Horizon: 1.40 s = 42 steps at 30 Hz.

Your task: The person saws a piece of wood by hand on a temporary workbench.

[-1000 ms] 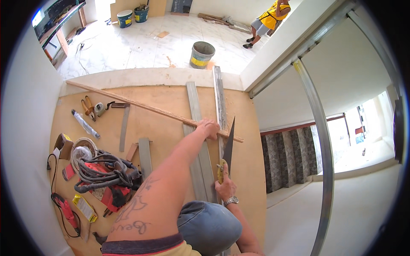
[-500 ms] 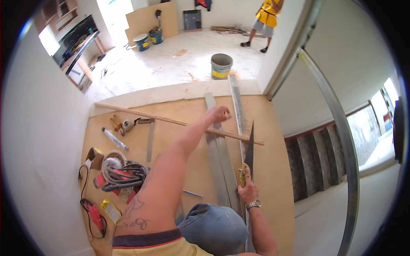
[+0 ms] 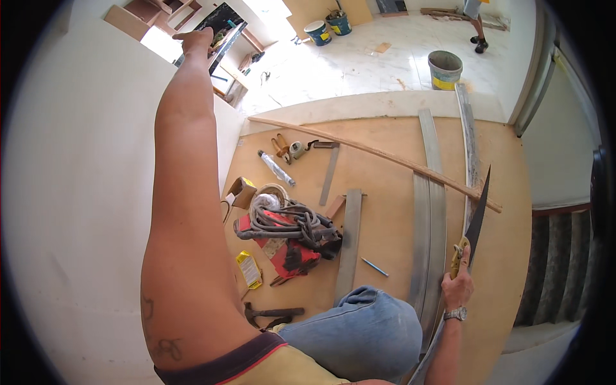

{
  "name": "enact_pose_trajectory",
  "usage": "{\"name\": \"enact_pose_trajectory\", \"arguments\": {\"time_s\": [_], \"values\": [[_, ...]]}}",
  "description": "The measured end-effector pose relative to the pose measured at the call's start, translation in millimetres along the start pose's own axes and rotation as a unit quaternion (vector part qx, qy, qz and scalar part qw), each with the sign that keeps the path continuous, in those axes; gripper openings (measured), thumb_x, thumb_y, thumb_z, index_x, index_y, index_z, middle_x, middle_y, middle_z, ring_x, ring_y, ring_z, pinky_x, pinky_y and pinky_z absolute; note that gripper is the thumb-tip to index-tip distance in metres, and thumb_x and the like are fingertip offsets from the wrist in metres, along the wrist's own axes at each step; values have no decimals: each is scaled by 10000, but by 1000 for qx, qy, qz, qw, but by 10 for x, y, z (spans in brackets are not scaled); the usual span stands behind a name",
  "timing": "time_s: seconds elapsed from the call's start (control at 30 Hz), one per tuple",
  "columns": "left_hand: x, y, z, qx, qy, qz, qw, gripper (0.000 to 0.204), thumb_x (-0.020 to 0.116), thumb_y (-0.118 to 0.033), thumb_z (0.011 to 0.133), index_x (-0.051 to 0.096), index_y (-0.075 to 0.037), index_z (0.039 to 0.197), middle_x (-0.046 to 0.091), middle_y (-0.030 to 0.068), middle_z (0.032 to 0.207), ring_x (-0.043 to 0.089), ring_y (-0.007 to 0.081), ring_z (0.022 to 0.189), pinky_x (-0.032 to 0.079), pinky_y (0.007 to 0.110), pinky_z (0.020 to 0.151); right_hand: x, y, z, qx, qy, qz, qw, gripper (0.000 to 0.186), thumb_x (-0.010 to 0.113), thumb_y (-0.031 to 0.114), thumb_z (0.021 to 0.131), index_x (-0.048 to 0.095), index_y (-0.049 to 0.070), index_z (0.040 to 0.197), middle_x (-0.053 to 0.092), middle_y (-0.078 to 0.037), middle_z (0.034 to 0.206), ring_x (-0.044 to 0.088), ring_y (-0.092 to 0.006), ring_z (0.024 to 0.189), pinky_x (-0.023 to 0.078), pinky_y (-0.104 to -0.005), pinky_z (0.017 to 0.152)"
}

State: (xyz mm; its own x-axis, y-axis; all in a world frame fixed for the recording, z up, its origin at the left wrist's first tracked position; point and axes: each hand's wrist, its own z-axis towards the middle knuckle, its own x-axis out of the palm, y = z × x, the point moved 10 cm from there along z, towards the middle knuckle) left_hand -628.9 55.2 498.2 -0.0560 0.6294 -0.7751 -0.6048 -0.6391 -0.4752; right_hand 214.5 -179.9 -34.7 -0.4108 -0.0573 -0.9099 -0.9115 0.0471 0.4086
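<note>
My right hand (image 3: 457, 289) is closed round the yellowish handle of a handsaw (image 3: 479, 224), its dark blade pointing up and away. Close to the blade, the end of a long thin wooden strip (image 3: 385, 155) lies across grey metal channels (image 3: 428, 256) and a whitish-grey long bar (image 3: 467, 125). Stretched far out to the upper left, my left hand (image 3: 196, 42) is raised with fingers extended, and nothing shows in it. Behind it in the picture is a dark counter at the far left.
On the wooden board (image 3: 385, 224) lie a red power tool (image 3: 289, 256) with coiled grey cable, a hammer (image 3: 273, 312), a blue pencil (image 3: 375, 267), a square (image 3: 330, 170) and a tape measure (image 3: 297, 150). A grey bucket (image 3: 444, 70) stands beyond. Another person's leg (image 3: 479, 29) shows farther back.
My left hand has swung from above the wooden strip to the far upper left, arm extended. The view has turned left. My right hand keeps holding the handsaw near the strip's end.
</note>
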Motion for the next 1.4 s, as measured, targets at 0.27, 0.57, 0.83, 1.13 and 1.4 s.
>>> {"name": "enact_pose_trajectory", "arguments": {"time_s": [0.27, 0.57, 0.83, 1.13, 1.4], "values": [[2660, -995, -2571, 355, 288, 142, 878, 687, 648, -398, 921, 515, -147, 1547, 549, 176, 1553, 500, 328, 1455, 425, 454, 1188, 7, 238, -16, 1, 32, 26, 999, 1013, 702, 134, 796, 262, 275, 1698, 718, -224, 785, 691, -411, 676, 552, -516, 660], [3595, -1726, -7141, 619, 459, 114, 627, 654, 704, -380, 870, 586, -88, 1443, 610, 168, 1459, 563, 338, 1365, 471, 479, 1091, 28, 201, 122, 5, 34, -5, 999, 988, 701, 278, 806, 260, 365, 1685, 716, -178, 762, 712, -377, 689, 571, -498, 657], [4080, -1624, -7456, 553, 477, 86, 678, 380, 656, -347, 862, 743, -114, 1150, 759, 169, 1166, 709, 346, 1132, 545, 460, 988, -75, 330, -34, 16, 84, -49, 995, 1029, 754, 266, 831, 206, 364, 1697, 732, -138, 798, 728, -335, 715, 584, -494, 657], [3945, -1647, -7398, 532, 499, 107, 676, 464, 666, -471, 931, 782, -92, 1171, 758, 156, 1224, 716, 337, 1163, 572, 429, 972, -98, 631, -486, 23, 91, -41, 995, 1005, 738, 221, 833, 230, 277, 1699, 722, -143, 754, 713, -363, 661, 586, -498, 633], [3906, -1638, -7352, 540, 477, 84, 688, 403, 687, -437, 910, 793, -109, 1120, 772, 148, 1162, 727, 327, 1116, 578, 430, 942, -268, 796, -387, 37, 123, -42, 991, 993, 725, 211, 832, 238, 236, 1698, 726, -167, 762, 724, -375, 689, 590, -509, 661]]}}
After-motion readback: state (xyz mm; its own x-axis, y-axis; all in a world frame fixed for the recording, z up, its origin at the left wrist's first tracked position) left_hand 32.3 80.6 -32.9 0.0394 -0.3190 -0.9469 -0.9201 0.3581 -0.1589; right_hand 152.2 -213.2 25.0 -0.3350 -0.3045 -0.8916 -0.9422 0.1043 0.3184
